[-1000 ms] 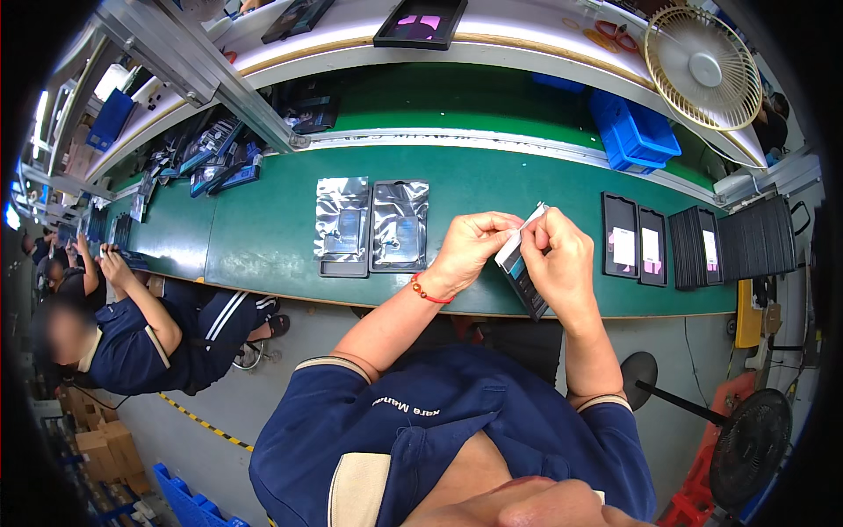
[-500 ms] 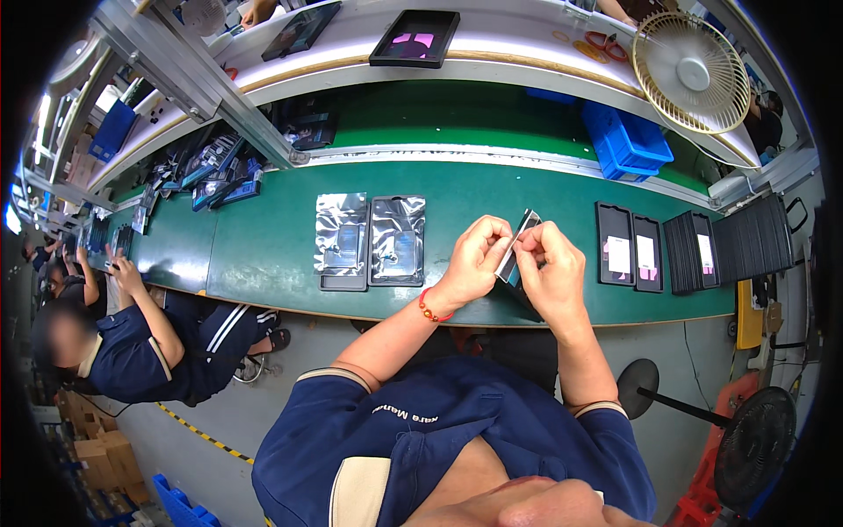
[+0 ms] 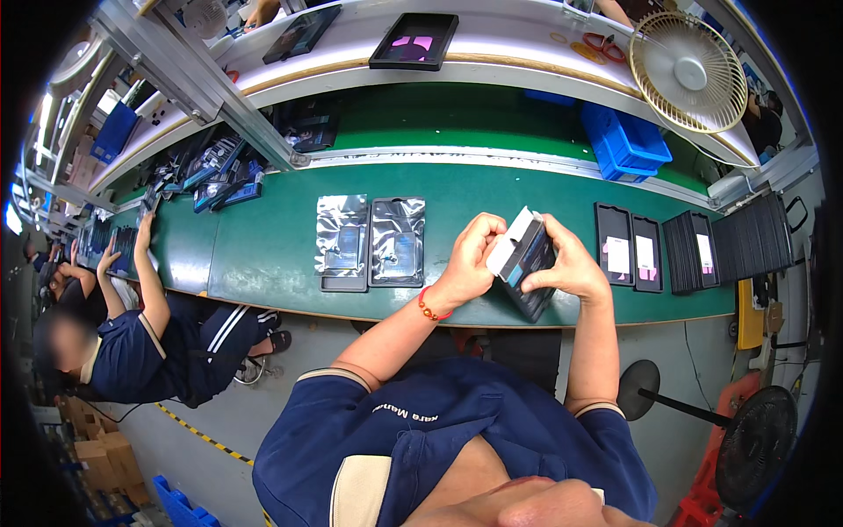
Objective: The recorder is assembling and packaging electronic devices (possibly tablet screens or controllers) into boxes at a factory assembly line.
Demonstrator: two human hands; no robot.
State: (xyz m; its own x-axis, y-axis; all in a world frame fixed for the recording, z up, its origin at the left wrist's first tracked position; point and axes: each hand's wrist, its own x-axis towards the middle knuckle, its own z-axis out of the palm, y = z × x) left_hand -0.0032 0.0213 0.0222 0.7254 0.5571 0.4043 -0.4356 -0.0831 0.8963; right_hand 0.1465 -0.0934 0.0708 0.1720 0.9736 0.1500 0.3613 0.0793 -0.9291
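Note:
Above the front edge of the green bench, I hold a slim black box, tilted, with white flaps standing out at its far end. My right hand is wrapped round the box's right side, thumb across its face. At the white flaps, my left hand is closed with its fingertips against them; some of these fingers are hidden. Left of my hands lie two black trays, each with a shiny silver pouch on it. To the right are two more black trays with white and pink inside.
Stacked black trays line the right end of the bench. A blue bin stands at the back, below a shelf carrying a fan. Dark boxes are heaped at far left, beyond a seated co-worker.
The box has turned so its broad face and opened white flaps show. My right hand has shifted from pinching its end to gripping its side. The co-worker's hands have reached toward the bench.

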